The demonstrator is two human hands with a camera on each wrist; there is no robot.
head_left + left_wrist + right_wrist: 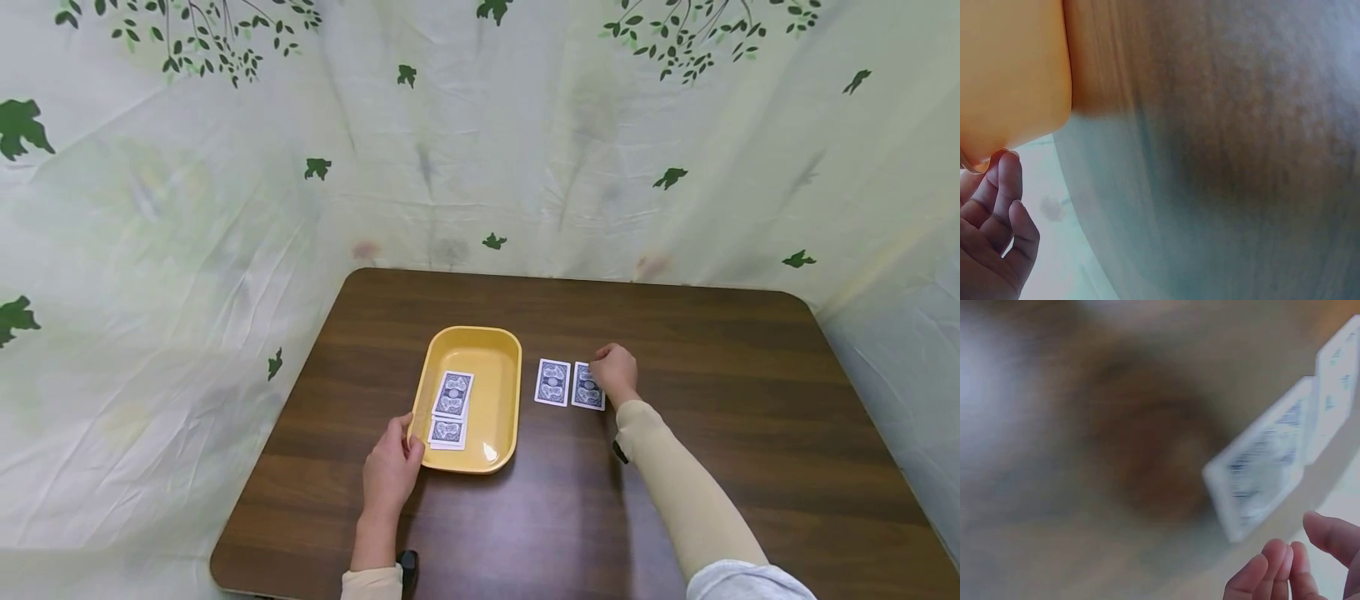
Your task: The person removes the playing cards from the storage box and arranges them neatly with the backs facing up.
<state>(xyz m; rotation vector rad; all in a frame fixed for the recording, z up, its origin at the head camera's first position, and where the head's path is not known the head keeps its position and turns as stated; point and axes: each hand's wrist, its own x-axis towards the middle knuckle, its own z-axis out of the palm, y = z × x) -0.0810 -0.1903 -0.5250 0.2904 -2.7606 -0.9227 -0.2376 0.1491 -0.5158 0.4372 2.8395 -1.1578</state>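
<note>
My left hand (pixel 392 467) grips the yellow tray (pixel 504 421) at its near left corner; in the left wrist view its fingers (pixel 1010 178) meet the tray's rim. Inside the tray, face-down playing cards overlap: an upper playing card (pixel 453 394) and a lower playing card (pixel 447 432), both with blue backs. Right of the tray lie two more face-down cards side by side, a left card (pixel 552 382) and a right card (pixel 588 392). My right hand (pixel 617 371) hovers over the right card's upper right corner, thumb and fingers apart with nothing between them.
Everything lies on a brown wood-grain table (pixel 720 375) with rounded corners. A pale curtain with green leaf prints (pixel 465 167) hangs along its far edge and left side.
</note>
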